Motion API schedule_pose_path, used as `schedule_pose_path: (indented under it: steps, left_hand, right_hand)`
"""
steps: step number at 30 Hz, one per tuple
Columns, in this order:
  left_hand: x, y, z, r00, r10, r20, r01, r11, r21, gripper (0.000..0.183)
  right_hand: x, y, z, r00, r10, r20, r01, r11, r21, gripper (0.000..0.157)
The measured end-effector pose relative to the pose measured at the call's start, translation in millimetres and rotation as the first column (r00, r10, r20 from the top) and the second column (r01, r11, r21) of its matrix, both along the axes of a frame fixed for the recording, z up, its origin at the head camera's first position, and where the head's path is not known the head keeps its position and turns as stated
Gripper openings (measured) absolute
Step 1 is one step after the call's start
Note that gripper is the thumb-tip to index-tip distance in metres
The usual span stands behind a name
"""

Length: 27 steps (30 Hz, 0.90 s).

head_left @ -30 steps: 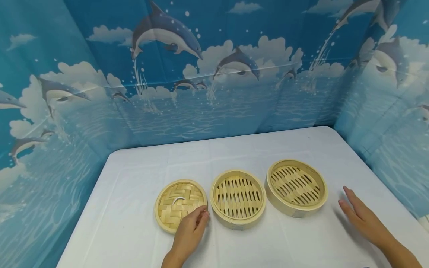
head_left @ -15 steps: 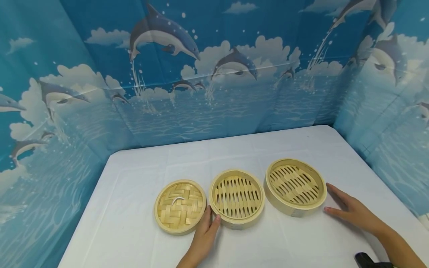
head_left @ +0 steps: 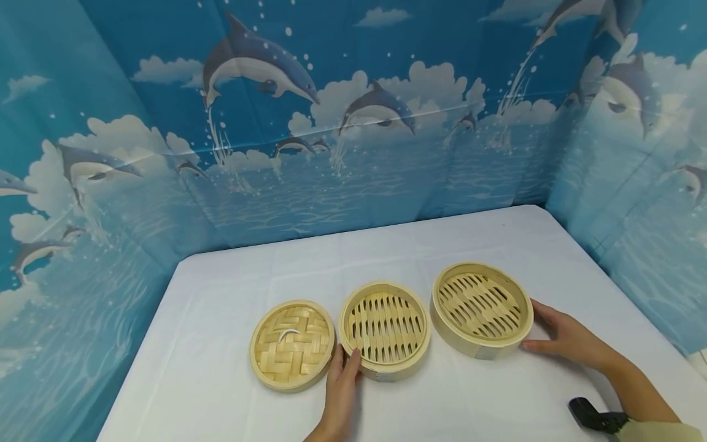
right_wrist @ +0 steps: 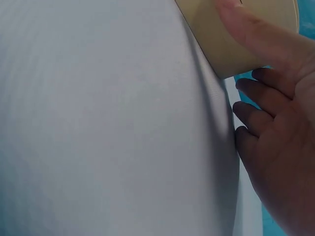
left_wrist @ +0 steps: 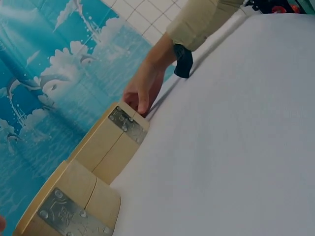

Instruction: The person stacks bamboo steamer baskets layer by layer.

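Observation:
Three bamboo steamer parts stand in a row on the white table in the head view. At left lies the round woven lid with its small pale handle. My left hand touches the near left side of the middle steamer basket, its thumb on the front wall and its fingers beside the lid. My right hand holds the right side of the right steamer basket. In the right wrist view its thumb lies on the basket wall; the fingertips behind the basket are partly hidden.
The white tablecloth covers the table. A dolphin-print curtain hangs behind and at both sides. A black device sits by my right wrist. Metal plates mark the basket walls in the left wrist view.
My left hand has moved right from the lid's edge to the middle basket. My right hand has come in leftward and reached the right basket. The basket parts keep their places on the table.

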<state>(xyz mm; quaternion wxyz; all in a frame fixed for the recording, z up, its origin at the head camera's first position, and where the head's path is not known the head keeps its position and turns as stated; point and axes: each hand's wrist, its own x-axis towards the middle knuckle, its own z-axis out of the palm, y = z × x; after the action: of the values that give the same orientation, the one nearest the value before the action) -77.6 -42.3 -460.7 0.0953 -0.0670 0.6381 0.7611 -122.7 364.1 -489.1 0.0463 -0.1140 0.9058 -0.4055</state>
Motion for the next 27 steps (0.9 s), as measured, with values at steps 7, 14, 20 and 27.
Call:
schedule_pose_path:
  steps: [7,14,20,27]
  left_hand:
    - [-4.3,6,7.5,0.993,0.073,0.095,-0.074,0.997,0.012,0.082]
    - [-6.1,8,11.2,0.993,0.073,0.091,-0.073,0.997,-0.005,0.070]
    - [-6.7,7,14.7,0.992,0.064,0.112,-0.054,0.994,-0.090,0.065]
    - [-10.4,3,20.2,0.994,0.084,0.076,-0.077,0.993,-0.093,0.049]
  right_hand:
    - [-2.7,2,-3.0,1.000,0.007,-0.025,-0.008,1.000,-0.011,0.098]
    - [-2.7,1,0.4,0.998,-0.010,0.057,0.012,0.999,-0.051,0.098]
    - [-3.0,1,2.6,0.997,-0.013,0.075,0.017,0.998,-0.060,0.099]
    - [-6.0,1,0.2,0.999,-0.003,0.050,0.005,0.999,-0.041,0.098]
